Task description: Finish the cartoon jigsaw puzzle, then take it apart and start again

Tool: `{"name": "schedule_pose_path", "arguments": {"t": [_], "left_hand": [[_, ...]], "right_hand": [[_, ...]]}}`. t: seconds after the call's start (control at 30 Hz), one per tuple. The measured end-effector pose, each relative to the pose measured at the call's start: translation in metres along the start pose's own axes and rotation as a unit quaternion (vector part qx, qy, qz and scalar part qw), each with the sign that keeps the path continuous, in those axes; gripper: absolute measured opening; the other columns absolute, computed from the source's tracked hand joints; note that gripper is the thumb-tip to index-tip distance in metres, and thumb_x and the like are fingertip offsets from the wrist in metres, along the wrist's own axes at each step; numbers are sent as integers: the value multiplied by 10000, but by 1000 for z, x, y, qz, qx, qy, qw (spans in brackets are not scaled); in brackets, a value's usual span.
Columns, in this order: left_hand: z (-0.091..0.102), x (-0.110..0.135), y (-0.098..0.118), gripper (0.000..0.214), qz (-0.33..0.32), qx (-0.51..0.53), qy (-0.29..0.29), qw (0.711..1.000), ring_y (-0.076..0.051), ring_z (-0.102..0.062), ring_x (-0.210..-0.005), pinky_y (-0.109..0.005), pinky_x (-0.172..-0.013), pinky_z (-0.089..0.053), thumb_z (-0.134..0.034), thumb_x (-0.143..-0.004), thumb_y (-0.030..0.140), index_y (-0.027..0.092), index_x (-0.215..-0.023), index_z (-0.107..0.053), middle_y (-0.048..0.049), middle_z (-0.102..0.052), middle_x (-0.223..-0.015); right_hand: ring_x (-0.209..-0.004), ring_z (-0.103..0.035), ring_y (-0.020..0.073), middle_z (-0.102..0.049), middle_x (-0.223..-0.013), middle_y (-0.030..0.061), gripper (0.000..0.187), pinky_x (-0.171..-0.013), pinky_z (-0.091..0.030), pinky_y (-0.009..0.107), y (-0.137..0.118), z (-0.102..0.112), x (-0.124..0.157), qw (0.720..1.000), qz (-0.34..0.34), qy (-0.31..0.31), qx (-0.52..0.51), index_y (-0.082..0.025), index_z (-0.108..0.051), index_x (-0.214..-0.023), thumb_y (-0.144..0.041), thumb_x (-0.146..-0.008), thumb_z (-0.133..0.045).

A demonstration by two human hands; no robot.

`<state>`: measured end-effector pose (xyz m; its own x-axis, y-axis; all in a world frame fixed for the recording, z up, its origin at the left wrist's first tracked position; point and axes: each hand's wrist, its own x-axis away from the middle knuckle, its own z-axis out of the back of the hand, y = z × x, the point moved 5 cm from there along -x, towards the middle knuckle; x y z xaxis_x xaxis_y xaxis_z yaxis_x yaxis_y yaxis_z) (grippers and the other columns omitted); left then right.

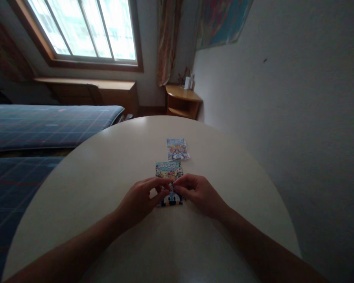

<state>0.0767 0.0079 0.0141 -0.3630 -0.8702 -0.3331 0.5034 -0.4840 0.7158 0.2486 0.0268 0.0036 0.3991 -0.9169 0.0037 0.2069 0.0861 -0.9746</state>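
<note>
A colourful rectangular picture [172, 199] with "Bluey" lettering at its top and a blue dog's face at its bottom lies flat on the white table [129, 157]. Over its middle, my left hand [143, 196] has its index finger stretched across and its thumb and other fingers curled close together. From the right, my right hand [199, 192] meets it, thumb and forefinger pinched near the left fingertips. Whatever is between the fingertips is too small to make out. Just beyond lies a similar, paler printed sheet [177, 148] with a slightly lifted right edge.
The round tabletop ends near a blue plaid mattress [53, 122] on the left. A white wall [283, 98] runs along the right. A wooden corner shelf [183, 92] and a desk [118, 84] stand at the back, under a bright window [88, 29].
</note>
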Motion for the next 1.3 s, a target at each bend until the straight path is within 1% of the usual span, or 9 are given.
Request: {"name": "schedule_pose_path", "arguments": {"t": [0.2,0.43,0.57,0.63,0.8,0.9,0.97,1.1,1.3], "left_hand": [[2,-1,-2,135,11,-17,-1,1000,-93,-583,-589,-185,-567,-479,-623,-895,254,223,-981,-721,7,-699,-773],[2,-1,-7,107,57,-12,13,998,-65,-521,-463,-169,-498,-436,-633,-874,270,195,-893,-708,21,-711,-713],[3,1,-3,130,56,-10,6,998,-71,-544,-480,-163,-469,-424,-643,-864,294,195,-926,-699,14,-709,-723],[3,1,-1,142,42,-16,3,999,-82,-570,-514,-167,-482,-440,-668,-843,296,199,-944,-693,13,-704,-734],[6,0,-2,100,28,-51,36,998,-96,-595,-557,-191,-548,-478,-670,-858,283,217,-924,-706,13,-704,-739],[9,-1,-3,88,26,-76,21,997,-103,-610,-592,-200,-579,-483,-673,-854,258,225,-927,-711,14,-710,-771],[11,-2,-4,82,26,-98,-9,995,-113,-625,-631,-207,-605,-483,-671,-846,244,228,-914,-714,12,-716,-800],[18,-3,-15,100,54,-133,-76,987,-128,-636,-652,-224,-637,-473,-654,-846,268,237,-899,-732,9,-721,-801],[25,-3,-33,139,113,-140,-125,976,-152,-642,-670,-239,-640,-463,-632,-848,307,246,-899,-746,7,-718,-768]], "right_hand": [[-782,-681,165,-733,-852,39,191,-744,-541,316,3,-7,-2,1000,9,0,1,-177,-684,-905,-352,-826,-683],[-703,-660,142,-736,-833,31,316,-636,-504,262,5,-14,-1,1000,16,-23,0,-193,-688,-1105,-372,-845,-694],[-826,-706,175,-760,-911,58,248,-772,-548,325,3,-9,-2,999,19,24,-13,-190,-717,-1005,-371,-838,-698],[-853,-722,194,-765,-930,69,275,-804,-566,355,3,-8,-3,998,9,38,-42,-184,-711,-980,-395,-805,-730],[-885,-736,216,-769,-943,74,302,-845,-582,390,0,-11,-1,998,1,23,-66,-184,-701,-990,-392,-777,-755],[-899,-731,209,-768,-968,62,256,-848,-576,382,1,-12,0,1000,16,12,-18,-197,-701,-1024,-344,-816,-722],[-917,-718,198,-762,-990,51,213,-867,-558,374,0,-11,0,997,47,22,60,-214,-709,-1040,-297,-843,-698],[-986,-666,197,-741,-1027,55,227,-918,-510,380,-6,-9,3,963,128,48,234,-227,-711,-1078,-197,-859,-662],[-1029,-613,219,-731,-1045,56,264,-957,-472,412,-10,-17,8,932,176,14,317,-207,-693,-1097,-177,-835,-684]]}}
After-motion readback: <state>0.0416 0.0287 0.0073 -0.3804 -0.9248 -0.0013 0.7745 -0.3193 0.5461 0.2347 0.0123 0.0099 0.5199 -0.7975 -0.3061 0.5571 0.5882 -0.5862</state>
